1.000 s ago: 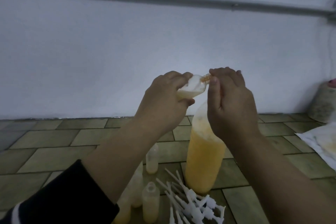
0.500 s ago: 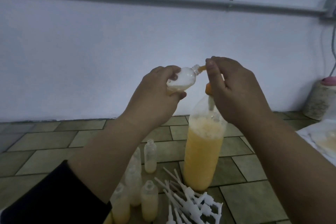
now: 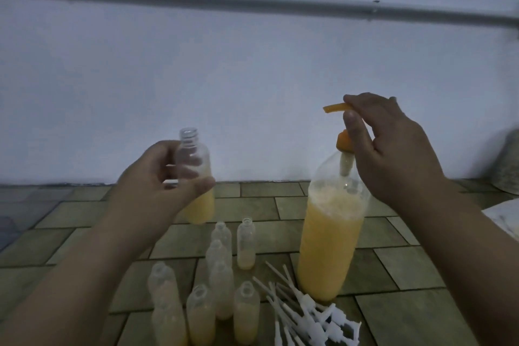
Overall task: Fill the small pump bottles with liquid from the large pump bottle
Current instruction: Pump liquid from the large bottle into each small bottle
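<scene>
My left hand [image 3: 165,177] grips a small clear bottle [image 3: 196,177] upright in the air, its open neck up and orange liquid filling its lower part. The large pump bottle [image 3: 328,239] of orange liquid stands on the tiled floor at the right. My right hand [image 3: 390,149] rests on its orange pump head [image 3: 335,107], fingers curled round the top with the spout pointing left. The small bottle is well left of the spout and apart from it. Several small uncapped bottles [image 3: 222,289] stand on the floor below, each with some orange liquid.
A heap of white pump tops [image 3: 311,314] with dip tubes lies on the tiled floor [image 3: 407,267] before the large bottle. A white wall with a grey pipe [image 3: 252,0] runs behind. A white sheet [image 3: 502,219] and a grey round object [image 3: 508,168] sit at far right.
The small bottle was tilted with its neck at the pump spout; my left hand has drawn it away to the left, lowered it and turned it upright. My right hand stays on the pump.
</scene>
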The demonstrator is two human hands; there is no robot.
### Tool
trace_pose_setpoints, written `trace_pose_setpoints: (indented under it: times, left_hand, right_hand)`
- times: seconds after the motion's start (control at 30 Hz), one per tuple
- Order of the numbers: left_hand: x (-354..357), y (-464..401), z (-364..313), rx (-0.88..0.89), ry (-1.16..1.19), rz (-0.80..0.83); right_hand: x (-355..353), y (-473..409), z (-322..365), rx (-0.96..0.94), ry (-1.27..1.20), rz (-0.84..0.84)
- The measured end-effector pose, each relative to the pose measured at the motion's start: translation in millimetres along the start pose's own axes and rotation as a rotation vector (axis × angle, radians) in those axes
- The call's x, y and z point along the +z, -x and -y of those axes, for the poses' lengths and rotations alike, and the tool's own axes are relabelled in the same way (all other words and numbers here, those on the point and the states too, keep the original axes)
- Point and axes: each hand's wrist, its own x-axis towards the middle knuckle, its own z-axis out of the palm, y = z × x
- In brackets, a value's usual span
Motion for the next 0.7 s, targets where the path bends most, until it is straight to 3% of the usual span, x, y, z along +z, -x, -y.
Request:
trace_pose_setpoints:
  times: [0.27,0.4,0.7]
  left_hand:
    - [-44.2,23.3,56.3,-0.153,0.05,-0.171]
    - [-49.6,29.2,81.2,-0.222,0.055,-0.169]
    - [-35.5,28.9,94.5,-0.211,0.099,-0.208]
  right_hand:
    - [7.2,2.6,8.8,-0.007,0.105,-0.035]
    - [5.2,4.5,8.6,-0.004,0.109,-0.058]
    - [6.2,5.3,8.1,-0.008,0.094,-0.091]
